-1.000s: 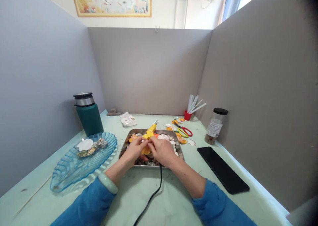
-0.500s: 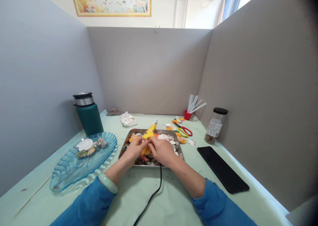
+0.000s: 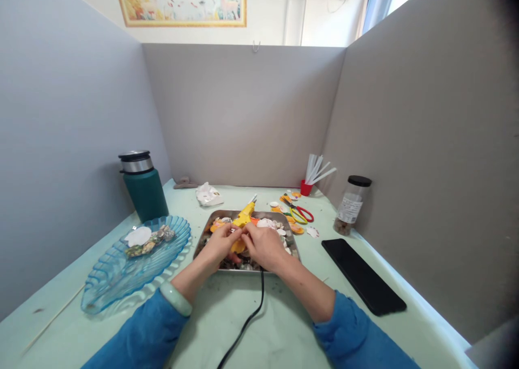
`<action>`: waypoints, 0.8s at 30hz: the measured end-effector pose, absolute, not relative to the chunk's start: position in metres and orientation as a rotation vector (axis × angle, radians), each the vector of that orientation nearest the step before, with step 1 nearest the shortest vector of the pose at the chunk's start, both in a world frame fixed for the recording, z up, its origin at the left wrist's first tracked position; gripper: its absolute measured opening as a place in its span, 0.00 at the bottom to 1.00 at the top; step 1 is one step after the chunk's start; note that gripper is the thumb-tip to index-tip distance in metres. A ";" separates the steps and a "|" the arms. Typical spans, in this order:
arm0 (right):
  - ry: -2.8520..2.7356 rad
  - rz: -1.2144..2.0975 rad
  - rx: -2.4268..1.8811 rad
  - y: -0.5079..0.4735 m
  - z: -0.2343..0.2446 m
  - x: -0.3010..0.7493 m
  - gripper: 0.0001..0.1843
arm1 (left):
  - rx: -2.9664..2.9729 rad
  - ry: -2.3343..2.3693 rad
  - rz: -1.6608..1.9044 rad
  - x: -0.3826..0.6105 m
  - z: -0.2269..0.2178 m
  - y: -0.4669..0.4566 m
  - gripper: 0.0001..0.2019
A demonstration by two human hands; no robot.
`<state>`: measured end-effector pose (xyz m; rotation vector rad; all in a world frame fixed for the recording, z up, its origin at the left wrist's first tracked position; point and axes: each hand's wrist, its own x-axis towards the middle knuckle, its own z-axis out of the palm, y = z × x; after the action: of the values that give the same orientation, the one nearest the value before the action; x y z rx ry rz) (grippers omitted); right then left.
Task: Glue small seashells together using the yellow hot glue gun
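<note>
Both hands meet over a metal tray (image 3: pixel 243 272) filled with seashells (image 3: pixel 267 224). My left hand (image 3: pixel 221 244) has its fingers pinched together, its fingertips close to those of my right hand (image 3: pixel 265 245), which is pinched as well. Whatever sits between the fingertips is too small and too covered to name. A yellow hot glue gun (image 3: pixel 245 214) lies across the tray just behind and beneath the fingers, its nozzle pointing away from me. Its black cord (image 3: pixel 253 315) runs off the tray's near edge toward me.
On the left are a blue shell-shaped plate (image 3: pixel 121 285) bearing shells and a green bottle (image 3: pixel 145 193). Scissors (image 3: pixel 302 215), shell pieces and a red cup (image 3: pixel 306 188) of glue sticks stand back right. A jar (image 3: pixel 349 209) and black phone-like slab (image 3: pixel 363 276) are at right.
</note>
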<state>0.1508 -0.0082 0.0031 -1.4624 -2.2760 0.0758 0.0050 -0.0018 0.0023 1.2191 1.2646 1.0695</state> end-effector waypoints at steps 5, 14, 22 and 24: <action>-2.283 0.091 -1.467 -0.009 0.005 0.151 0.14 | 1.227 1.266 1.065 0.004 0.000 -0.001 0.16; -2.299 0.093 -1.468 -0.009 0.005 0.151 0.14 | 1.230 1.262 1.058 0.005 0.001 -0.002 0.17; -2.298 0.102 -1.471 -0.009 0.005 0.150 0.14 | 1.258 1.262 1.050 0.004 0.000 -0.001 0.15; -2.299 0.099 -1.478 -0.009 0.005 0.150 0.14 | 1.265 1.266 1.044 0.004 0.000 -0.001 0.16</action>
<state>0.1501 -0.0089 0.0052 -1.4780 -2.2988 0.0986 0.0044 -0.0010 0.0004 1.2648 1.2659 1.0442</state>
